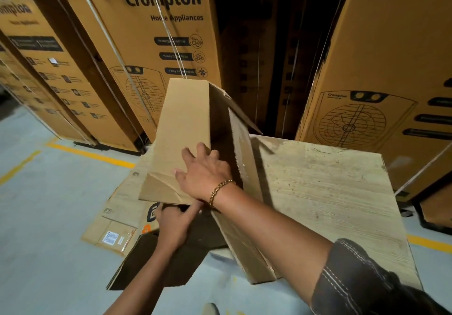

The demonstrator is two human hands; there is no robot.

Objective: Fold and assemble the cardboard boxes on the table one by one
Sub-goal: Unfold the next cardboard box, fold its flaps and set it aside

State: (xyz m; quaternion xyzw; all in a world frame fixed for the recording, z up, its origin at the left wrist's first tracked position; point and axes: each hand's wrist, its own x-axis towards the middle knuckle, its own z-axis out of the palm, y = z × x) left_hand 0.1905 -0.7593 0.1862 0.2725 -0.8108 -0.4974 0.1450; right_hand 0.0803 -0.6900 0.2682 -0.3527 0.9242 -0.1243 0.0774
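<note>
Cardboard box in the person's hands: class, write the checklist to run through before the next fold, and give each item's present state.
1. Is the box opened up? Ok: its panels stand apart round a dark hollow.
2. Is the right hand steadying it? Ok: it rests spread on the outer panel.
3. Does the left hand have the near end? Ok: its fingers grip a flap edge there.
4. Are the near-end flaps folded shut? Not ok: they hang loose and one is bent.
5. Does the box rest on the table? Cannot tell: it stands at the table's left edge, but the contact does not show.
</note>
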